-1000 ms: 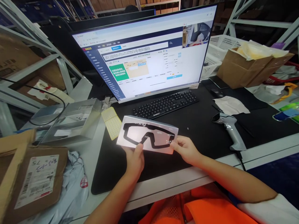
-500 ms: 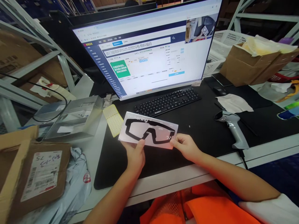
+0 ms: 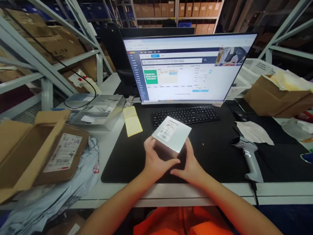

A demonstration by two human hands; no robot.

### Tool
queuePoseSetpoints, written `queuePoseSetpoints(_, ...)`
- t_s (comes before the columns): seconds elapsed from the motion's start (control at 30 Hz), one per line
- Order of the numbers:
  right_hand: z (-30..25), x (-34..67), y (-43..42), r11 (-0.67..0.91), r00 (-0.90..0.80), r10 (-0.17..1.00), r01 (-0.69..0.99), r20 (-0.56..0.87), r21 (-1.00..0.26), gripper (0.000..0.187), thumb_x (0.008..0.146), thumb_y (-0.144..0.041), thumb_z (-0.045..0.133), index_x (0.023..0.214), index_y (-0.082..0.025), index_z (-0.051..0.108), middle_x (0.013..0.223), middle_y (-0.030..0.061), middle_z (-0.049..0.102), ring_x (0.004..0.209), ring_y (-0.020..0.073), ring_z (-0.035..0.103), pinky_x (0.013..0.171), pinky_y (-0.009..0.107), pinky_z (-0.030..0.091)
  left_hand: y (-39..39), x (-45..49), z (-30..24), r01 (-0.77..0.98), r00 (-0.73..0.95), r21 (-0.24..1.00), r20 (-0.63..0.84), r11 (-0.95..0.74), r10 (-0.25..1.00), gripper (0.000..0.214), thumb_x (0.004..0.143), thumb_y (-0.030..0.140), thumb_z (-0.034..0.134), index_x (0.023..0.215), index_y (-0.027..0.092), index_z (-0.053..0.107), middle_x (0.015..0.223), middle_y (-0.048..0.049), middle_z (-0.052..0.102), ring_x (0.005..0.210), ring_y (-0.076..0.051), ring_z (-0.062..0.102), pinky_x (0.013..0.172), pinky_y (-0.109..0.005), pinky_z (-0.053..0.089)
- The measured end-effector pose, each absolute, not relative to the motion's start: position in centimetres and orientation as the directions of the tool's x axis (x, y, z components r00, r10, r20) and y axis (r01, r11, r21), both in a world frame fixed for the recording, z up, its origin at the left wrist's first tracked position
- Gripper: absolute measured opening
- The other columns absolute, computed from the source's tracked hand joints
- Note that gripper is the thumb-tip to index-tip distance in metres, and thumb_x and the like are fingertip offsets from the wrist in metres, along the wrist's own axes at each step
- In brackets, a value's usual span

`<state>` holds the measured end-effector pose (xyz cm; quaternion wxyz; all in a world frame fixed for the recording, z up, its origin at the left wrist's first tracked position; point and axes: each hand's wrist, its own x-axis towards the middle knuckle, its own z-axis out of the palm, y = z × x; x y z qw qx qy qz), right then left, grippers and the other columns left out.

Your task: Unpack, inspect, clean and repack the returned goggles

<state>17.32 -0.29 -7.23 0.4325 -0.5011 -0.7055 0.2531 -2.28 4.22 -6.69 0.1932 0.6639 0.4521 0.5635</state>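
Between my two hands is a small silvery-white box (image 3: 179, 132), tilted so that the face with a printed label points up toward me. My left hand (image 3: 156, 160) grips its left and near side, with the thumb stretched along the near edge. My right hand (image 3: 189, 163) closes on its right side, the thumb pointing toward the left one. The fingers behind the box are hidden. It is held above the black desk mat (image 3: 127, 160), just in front of the black keyboard (image 3: 200, 115).
A monitor (image 3: 183, 80) stands behind the keyboard. At right lie a grey barcode scanner (image 3: 250, 160), a white cloth (image 3: 255, 132) and a mouse (image 3: 240, 116). Left are a yellow label sheet (image 3: 132, 121), a grey tray (image 3: 102, 114), an open cardboard box (image 3: 80, 140) and a plastic mailer (image 3: 80, 176).
The box has been turned from its face with the glasses picture to its labelled end. My right hand has shifted round its side. The camera view has tilted up and levelled.
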Motion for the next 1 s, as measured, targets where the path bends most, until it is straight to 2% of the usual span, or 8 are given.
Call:
queuePoseSetpoints(0.1, -7.4, 18.0, 0.1, 0.327, -0.089, 0.942, 0.454, 0.324, -0.828, 0.111, 0.077, -0.051, 0.081, 0.159, -0.024, 0.011, 0.162, 0.021, 0.03, 0.149, 0.0371, 0.034, 0.119, 0.059, 0.034, 3.4, -1.9, -6.3, 0.399, 0.025, 0.777, 0.521, -0.486, 0.853, 0.117, 0.061, 0.054, 0.09, 0.153, 0.028, 0.023, 0.134, -0.0148, 0.046, 0.123, -0.034, 0.055, 0.1, -0.053, 0.05)
queuePoseSetpoints(0.17, -7.4, 19.1, 0.6, 0.313, -0.077, 0.947, 0.43, 0.311, -0.847, 0.105, 0.076, -0.051, 0.081, 0.157, -0.024, 0.02, 0.156, 0.0189, 0.042, 0.142, 0.0368, 0.046, 0.116, 0.057, 0.04, 3.5, -2.3, -5.3, 0.353, 0.135, 0.8, 0.47, -0.486, 0.872, 0.101, 0.072, 0.063, 0.078, 0.154, 0.026, 0.031, 0.132, -0.015, 0.049, 0.116, -0.033, 0.059, 0.094, -0.05, 0.054)
queuePoseSetpoints(0.27, -7.0, 20.6, 1.2, 0.276, -0.083, 0.96, 0.434, 0.268, -0.858, 0.104, 0.071, -0.052, 0.085, 0.155, -0.024, 0.029, 0.152, 0.0172, 0.048, 0.138, 0.0378, 0.051, 0.114, 0.058, 0.042, 5.4, -4.2, -3.6, 0.298, 0.321, 0.822, 0.392, -0.485, 0.862, 0.076, 0.09, 0.076, 0.04, 0.142, 0.022, 0.052, 0.129, -0.016, 0.055, 0.103, -0.028, 0.064, 0.086, -0.045, 0.057)
queuePoseSetpoints(0.33, -6.8, 21.1, 1.4, 0.259, -0.101, 0.966, 0.459, 0.24, -0.85, 0.105, 0.071, -0.052, 0.085, 0.156, -0.024, 0.029, 0.154, 0.0173, 0.047, 0.139, 0.0386, 0.049, 0.115, 0.059, 0.041, 8.0, -6.4, -2.7, 0.354, 0.325, 0.836, 0.311, -0.42, 0.893, 0.073, 0.098, 0.068, 0.018, 0.131, 0.021, 0.062, 0.119, -0.0144, 0.063, 0.095, -0.025, 0.067, 0.085, -0.042, 0.058)
queuePoseSetpoints(0.43, -6.9, 21.2, 1.3, 0.284, -0.156, 0.959, 0.472, 0.238, -0.835, 0.103, 0.077, -0.053, 0.08, 0.159, -0.024, 0.026, 0.157, 0.0165, 0.043, 0.143, 0.0386, 0.045, 0.117, 0.06, 0.039, 12.9, -10.3, -2.4, 0.593, 0.161, 0.773, 0.162, -0.227, 0.974, 0.053, 0.093, 0.057, 0.046, 0.125, 0.02, 0.067, 0.121, -0.0122, 0.066, 0.104, -0.027, 0.066, 0.097, -0.042, 0.053)
queuePoseSetpoints(0.57, -7.5, 21.3, 1.1, 0.364, -0.221, 0.93, 0.439, 0.294, -0.821, 0.102, 0.085, -0.061, 0.069, 0.163, -0.024, 0.014, 0.164, 0.016, 0.032, 0.15, 0.0392, 0.033, 0.12, 0.063, 0.032, 18.0, -13.5, -3.9, 0.808, -0.166, 0.576, 0.023, 0.123, 0.986, 0.074, 0.082, 0.052, 0.064, 0.141, 0.009, 0.053, 0.136, -0.026, 0.055, 0.13, -0.044, 0.05, 0.111, -0.057, 0.037)
queuePoseSetpoints(0.77, -7.5, 21.1, 1.1, 0.435, -0.261, 0.899, 0.422, 0.353, -0.795, 0.089, 0.093, -0.065, 0.054, 0.163, -0.025, 0.018, 0.162, 0.0161, 0.036, 0.15, 0.0392, 0.032, 0.12, 0.063, 0.032, 22.2, -12.7, -5.8, 0.823, -0.386, 0.451, -0.003, 0.346, 0.923, 0.082, 0.079, 0.06, 0.068, 0.144, 0.014, 0.047, 0.143, -0.0276, 0.045, 0.136, -0.046, 0.042, 0.11, -0.057, 0.036)
queuePoseSetpoints(1.0, -7.1, 20.8, 1.0, 0.471, -0.259, 0.881, 0.401, 0.396, -0.786, 0.086, 0.095, -0.064, 0.052, 0.163, -0.025, 0.017, 0.165, 0.0152, 0.03, 0.15, 0.0381, 0.034, 0.12, 0.061, 0.032, 26.9, -13.1, -4.0, 0.668, -0.552, 0.533, -0.113, 0.519, 0.826, 0.096, 0.068, 0.044, 0.087, 0.144, 0.008, 0.041, 0.149, -0.0293, 0.04, 0.135, -0.042, 0.045, 0.106, -0.051, 0.044)
